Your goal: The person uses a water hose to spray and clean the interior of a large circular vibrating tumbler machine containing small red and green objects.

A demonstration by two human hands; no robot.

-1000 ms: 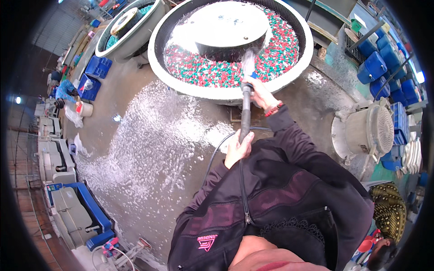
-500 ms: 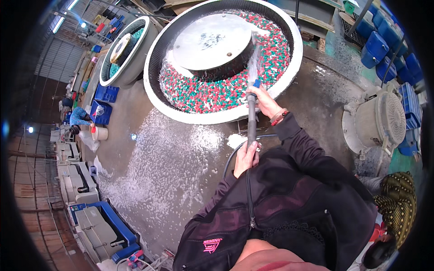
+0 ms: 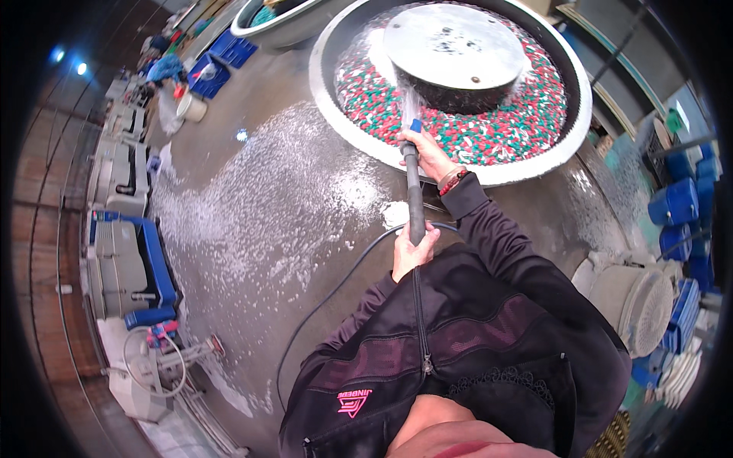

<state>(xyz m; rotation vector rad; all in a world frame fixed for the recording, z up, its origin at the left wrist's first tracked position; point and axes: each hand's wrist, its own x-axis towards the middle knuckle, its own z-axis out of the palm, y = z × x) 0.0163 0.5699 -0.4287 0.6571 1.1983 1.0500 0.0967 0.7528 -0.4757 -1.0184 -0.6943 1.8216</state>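
Both hands grip a dark grey hose wand [image 3: 414, 189] with a blue tip, angled away from my body. My right hand [image 3: 432, 157], a red bead bracelet at its wrist, wraps the wand near its tip. Closer to my body, my left hand [image 3: 413, 253] is closed round the rear end. Water sprays from the tip into a large round tub [image 3: 507, 177] with a whitish rim. Inside it, small red, green and white pieces [image 3: 469, 141] form a ring about a raised centre with a round metal lid [image 3: 455, 47].
A dark hose [image 3: 324, 298] trails across the wet, foamy floor [image 3: 259, 206]. Grey machines [image 3: 122, 267] line the left side. Far left, a person [image 3: 164, 70] bends near a white bucket [image 3: 192, 108] and blue crates [image 3: 208, 75]. Blue drums [image 3: 673, 201] and a beige drum-shaped machine [image 3: 634, 301] stand at right.
My view has turned, so the tub now appears farther right. The wand's spray has shifted from the right of the lid to its left side. Both hands keep their grip.
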